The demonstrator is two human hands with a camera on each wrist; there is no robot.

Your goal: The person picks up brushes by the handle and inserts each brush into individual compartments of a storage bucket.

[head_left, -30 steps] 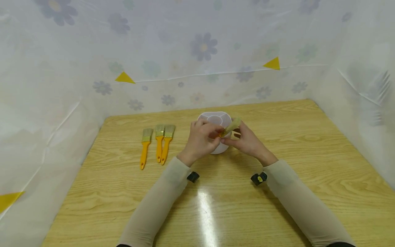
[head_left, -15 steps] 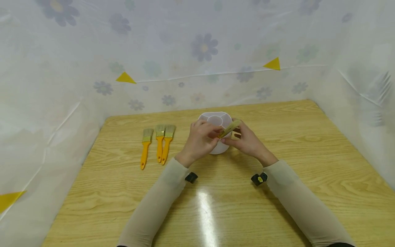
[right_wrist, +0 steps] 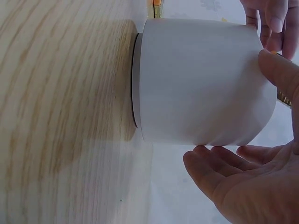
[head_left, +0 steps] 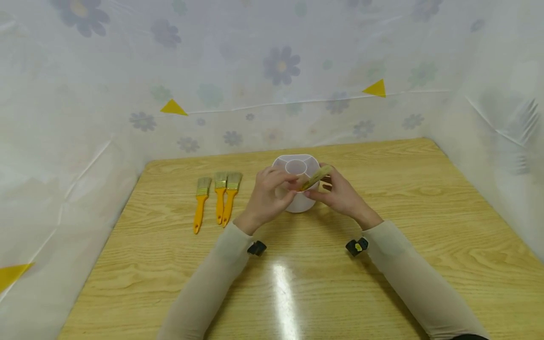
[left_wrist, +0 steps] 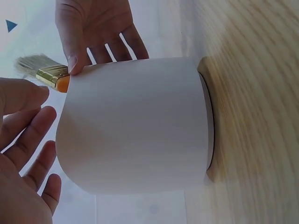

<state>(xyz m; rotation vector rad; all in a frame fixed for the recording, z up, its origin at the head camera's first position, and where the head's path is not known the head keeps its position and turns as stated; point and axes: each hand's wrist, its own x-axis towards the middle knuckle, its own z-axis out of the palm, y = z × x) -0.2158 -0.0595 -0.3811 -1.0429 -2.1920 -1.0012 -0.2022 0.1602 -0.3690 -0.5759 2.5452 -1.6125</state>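
Note:
A white plastic pot (head_left: 302, 204) stands upright in the middle of the wooden table (head_left: 382, 293). My right hand (head_left: 326, 187) holds a yellow-handled paintbrush (head_left: 316, 175) at the pot's right rim, bristles pointing up and right. In the left wrist view the right hand's thumb (left_wrist: 71, 63) presses on the brush (left_wrist: 41, 71) at its brass ferrule, beside the pot (left_wrist: 135, 126). My left hand (head_left: 275, 190) hovers at the pot's left side with loose fingers, holding nothing. The right wrist view shows the pot (right_wrist: 201, 79) with the right palm (right_wrist: 247, 182) open below it.
Three more yellow-handled paintbrushes (head_left: 219, 198) lie side by side on the table left of the pot, bristles away from me. Flower-printed plastic sheeting (head_left: 280, 66) walls the table at the back and both sides. A black wrist camera (head_left: 356, 246) sits on each forearm.
My left hand has let go of the brush and drawn a little to the left, the forearm with it. The right hand and brush have stayed at the pot's rim.

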